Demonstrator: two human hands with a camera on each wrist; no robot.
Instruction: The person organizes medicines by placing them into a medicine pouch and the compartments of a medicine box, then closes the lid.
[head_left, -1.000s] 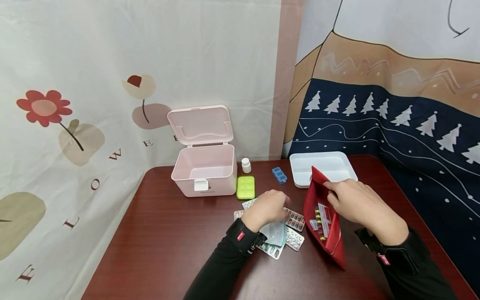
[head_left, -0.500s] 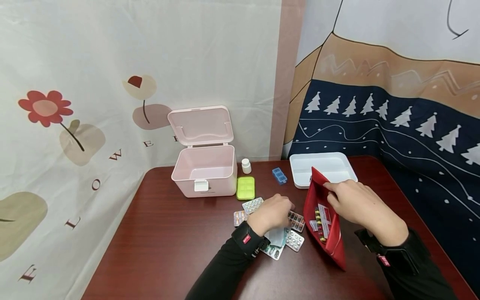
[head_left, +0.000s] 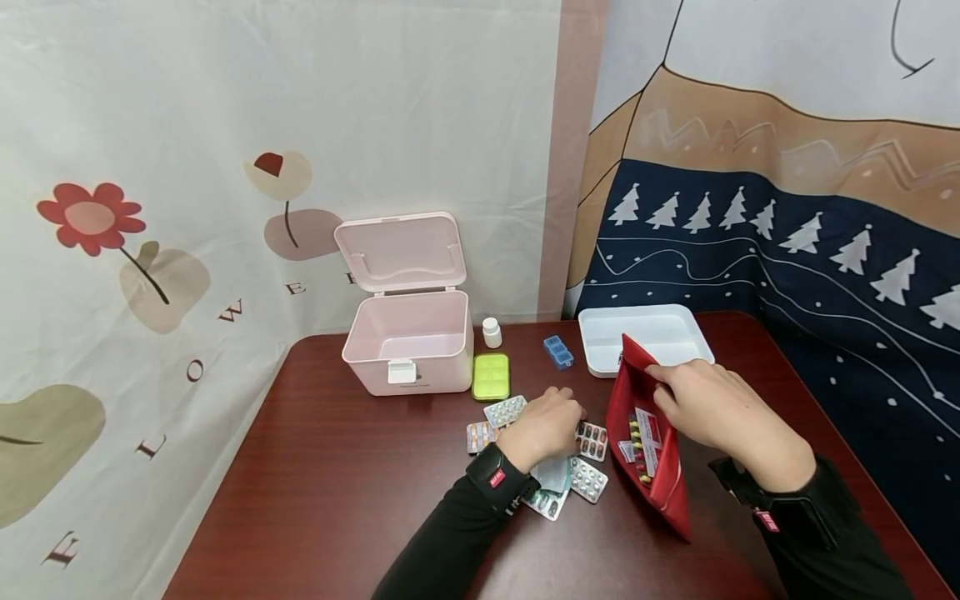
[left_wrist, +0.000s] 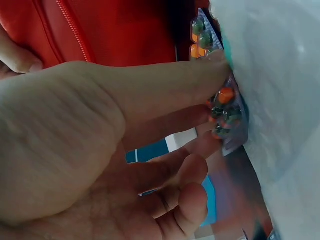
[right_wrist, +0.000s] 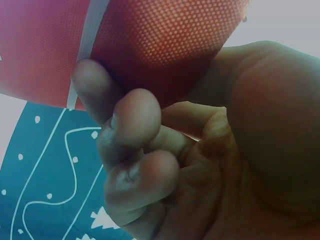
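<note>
Right hand [head_left: 697,402] grips the red fabric pouch [head_left: 624,404], likely keeping it open, while beside it left hand [head_left: 543,425] pinches a green-and-orange capsule blister [left_wrist: 234,117].

The red zippered pouch [head_left: 621,408] is a soft fabric case with a mesh panel, crossed by a pale strip, on its outside; it stands on edge with its mouth gaping upward; the right hand [head_left: 708,404] grips its rim on the right side; inside the pouch sit a yellow-and-dark capsule strip [head_left: 636,435] and a red-and-white packet [head_left: 651,437]; just left of the pouch, the left hand [head_left: 546,427] pinches a capsule blister pack [head_left: 592,442], its orange-and-dark-green capsules set in clear bubbles, thumb across its middle; whether the pack is lifted is unclear.
</note>
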